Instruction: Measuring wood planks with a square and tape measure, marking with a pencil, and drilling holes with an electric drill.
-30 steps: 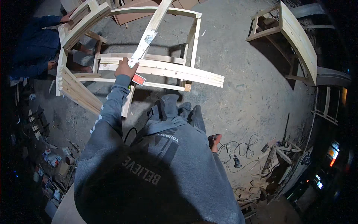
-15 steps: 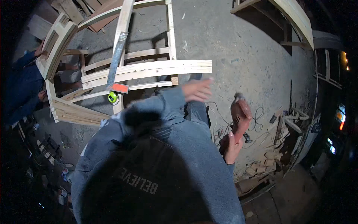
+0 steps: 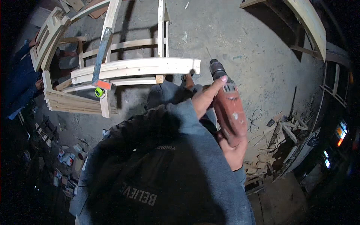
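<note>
My left hand (image 3: 207, 96) is wrapped over the front of a red power drill (image 3: 233, 112), behind its black chuck and thin bit, thumb on top. My right hand (image 3: 234, 153) grips the rear of the drill. Beyond the bit, curved pale wooden strips (image 3: 135, 68) lie across a wooden frame (image 3: 161, 28). A metal square with an orange end (image 3: 98, 60) rests over them on an upright plank, beside a green tape measure (image 3: 99, 93).
A co-worker in dark clothing (image 3: 20, 80) holds the frame's left end. A curved wooden panel piece (image 3: 309, 22) stands at upper right. Cables (image 3: 254, 122), wood offcuts (image 3: 287, 131) and scattered containers (image 3: 67, 159) lie on the floor.
My left hand has left the wooden pieces and come onto the drill. My right hand has raised the drill, which now points up at the right end of the curved strips.
</note>
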`<state>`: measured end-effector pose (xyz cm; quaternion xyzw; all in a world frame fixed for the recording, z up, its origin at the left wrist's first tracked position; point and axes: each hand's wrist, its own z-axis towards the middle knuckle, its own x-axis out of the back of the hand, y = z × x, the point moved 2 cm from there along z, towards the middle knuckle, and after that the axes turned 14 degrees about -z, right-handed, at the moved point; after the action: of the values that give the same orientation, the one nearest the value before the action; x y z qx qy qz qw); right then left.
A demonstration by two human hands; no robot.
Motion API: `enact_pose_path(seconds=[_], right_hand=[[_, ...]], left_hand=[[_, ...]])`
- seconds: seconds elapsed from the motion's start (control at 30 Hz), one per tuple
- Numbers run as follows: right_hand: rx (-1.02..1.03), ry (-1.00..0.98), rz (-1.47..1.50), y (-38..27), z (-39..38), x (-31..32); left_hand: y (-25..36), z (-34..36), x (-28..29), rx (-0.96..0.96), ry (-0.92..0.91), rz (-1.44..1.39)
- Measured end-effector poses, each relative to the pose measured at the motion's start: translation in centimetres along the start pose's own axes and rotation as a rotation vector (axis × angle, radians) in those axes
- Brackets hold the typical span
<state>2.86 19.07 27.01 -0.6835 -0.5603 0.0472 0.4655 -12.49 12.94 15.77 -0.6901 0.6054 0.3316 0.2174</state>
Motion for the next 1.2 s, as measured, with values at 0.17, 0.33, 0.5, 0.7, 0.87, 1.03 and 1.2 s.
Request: enact_pose_path(seconds=[0.17,0.33,0.5,0.7,0.87,1.03,1.2], right_hand=[[0.081,-0.069,-0.193,-1.5,2.7,2.5],[0.177,-0.126,-0.385,-3.4,5.2,3.2],[0.204,-0.186,-0.475,-4.5,7.6,2.9],[0.17,-0.17,-0.496,-5.3,8.7,2.5],[0.169,-0.19,-0.517,-5.7,9.3,2.6],[0.174,-0.183,-0.524,-5.7,9.6,2.6],[0.152,-0.206,-0.503,-5.6,10.3,2.6]], left_hand=[[7.7,1.2,9.9,-0.442,-0.386,1.123],[16.6,-0.3,20.0,-0.891,0.253,2.345],[17.7,1.0,23.5,-0.61,0.149,2.333],[17.6,1.3,24.1,-0.547,0.22,2.338],[17.8,1.2,24.0,-0.594,0.204,2.359],[17.8,1.2,24.0,-0.535,0.23,2.374],[17.9,1.4,24.0,-0.511,0.219,2.359]])
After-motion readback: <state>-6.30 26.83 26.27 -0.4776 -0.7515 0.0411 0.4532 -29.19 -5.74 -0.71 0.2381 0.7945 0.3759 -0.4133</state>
